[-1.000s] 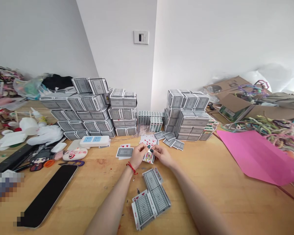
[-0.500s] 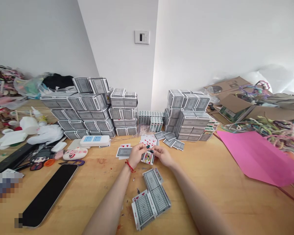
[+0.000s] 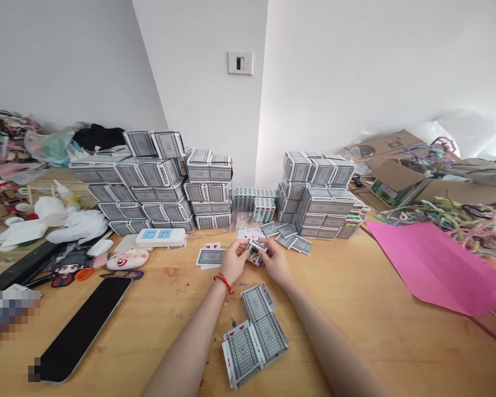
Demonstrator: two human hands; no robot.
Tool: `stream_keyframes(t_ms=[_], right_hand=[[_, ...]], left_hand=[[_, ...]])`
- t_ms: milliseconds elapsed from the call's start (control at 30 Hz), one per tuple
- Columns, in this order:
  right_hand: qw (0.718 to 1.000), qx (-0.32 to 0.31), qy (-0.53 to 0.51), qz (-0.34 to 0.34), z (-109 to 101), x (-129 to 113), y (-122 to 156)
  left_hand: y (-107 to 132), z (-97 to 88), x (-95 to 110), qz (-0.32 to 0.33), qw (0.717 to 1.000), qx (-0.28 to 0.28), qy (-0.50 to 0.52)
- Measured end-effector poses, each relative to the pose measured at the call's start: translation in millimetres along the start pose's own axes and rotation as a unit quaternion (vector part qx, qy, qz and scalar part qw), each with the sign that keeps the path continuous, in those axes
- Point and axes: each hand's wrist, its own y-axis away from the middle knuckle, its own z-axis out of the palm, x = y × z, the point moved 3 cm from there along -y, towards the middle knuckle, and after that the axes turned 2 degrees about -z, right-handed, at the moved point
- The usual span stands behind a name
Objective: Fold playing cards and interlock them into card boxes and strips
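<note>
My left hand, with a red string at its wrist, and my right hand meet over the wooden table. Both pinch one playing card, which is bent or folded between the fingers. Loose cards lie face down just left of my left hand. More loose cards are scattered beyond my right hand. A small folded-card construction rests on the table between my forearms.
Stacks of card-built blocks and a second stack stand along the wall. A white power strip, a phone and craft clutter lie left. Pink paper, cardboard boxes and yarn sit right.
The card held face up between my hands has been folded over and lifted slightly away from me. My hands have closed in around it.
</note>
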Motion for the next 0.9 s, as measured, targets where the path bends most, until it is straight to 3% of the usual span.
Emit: stream_keyframes(t_ms=[300, 500, 600, 900], right_hand=[[0.999, 0.007, -0.026, 0.029, -2, 1, 0], [0.998, -0.018, -0.047, 0.036, -1, -1, 1], [0.998, -0.034, -0.043, 0.021, 0, -2, 1], [0.996, -0.071, -0.044, 0.013, 3, -8, 4]], left_hand=[[2, -2.6, 8, 0.004, 0.995, 0.036, -0.097], [6, 1.4, 13, 0.013, 0.999, 0.008, -0.034], [7, 2.1, 16, 0.021, 0.998, 0.009, -0.061], [11, 2.2, 27, 0.11, 0.981, 0.02, -0.156]])
